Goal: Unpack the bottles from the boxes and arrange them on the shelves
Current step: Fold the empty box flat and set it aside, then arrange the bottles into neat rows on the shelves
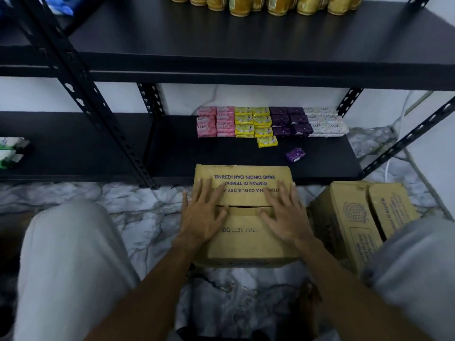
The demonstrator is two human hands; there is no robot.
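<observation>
The closed cardboard box sits on the marble floor, near the person and just in front of the low shelf. The left hand and right hand lie flat on its top, fingers straight and spread, gripping nothing, either side of the seam where the flaps meet. It is probably heavy if full of bottles, though nothing inside shows. The card is stiff but the flaps will give, so hold it by the bottom edges or slide it. The polished floor looks slippery. A second box stands to the right, soap bars fill the far side of the low shelf, and golden bottles line the upper shelf
</observation>
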